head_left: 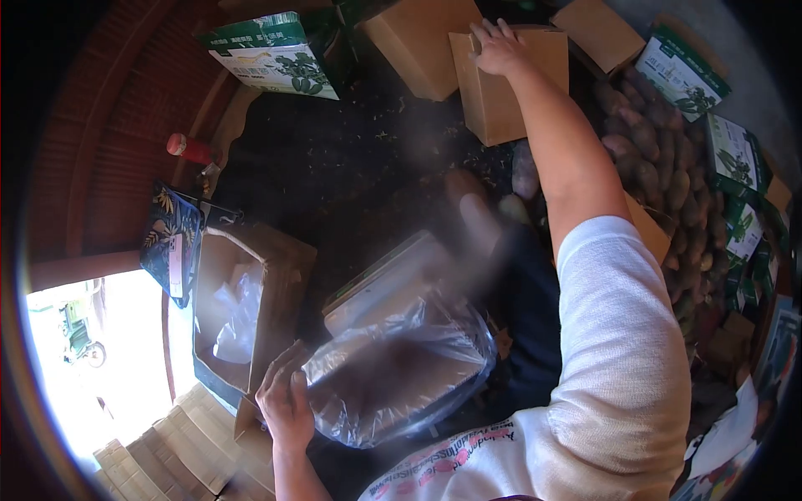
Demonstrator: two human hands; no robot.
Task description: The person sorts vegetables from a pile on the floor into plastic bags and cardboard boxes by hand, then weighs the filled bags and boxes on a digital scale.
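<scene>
My right arm reaches far forward, and my right hand (499, 52) rests on the upper edge of a plain brown cardboard box (520, 104), its fingers spread across the corner. Nearer my body is a carton lined with a clear plastic bag (393, 380), the bag's loose edges folded out over the rim. The inside of this carton looks dark and blurred. My left hand (286, 399) is beside its left rim, fingers stretched and thumb apart, between it and an open carton (288, 288). Inside that open carton lies crumpled clear plastic (238, 317).
A large heap of reddish-brown tubers (660, 159) lies on the right, with green-and-white printed cartons (685, 73) around it. Another printed carton (280, 58) stands at the upper left. Flattened cardboard (167, 455) is at the lower left. A red-capped bottle (194, 149) is near the red wall.
</scene>
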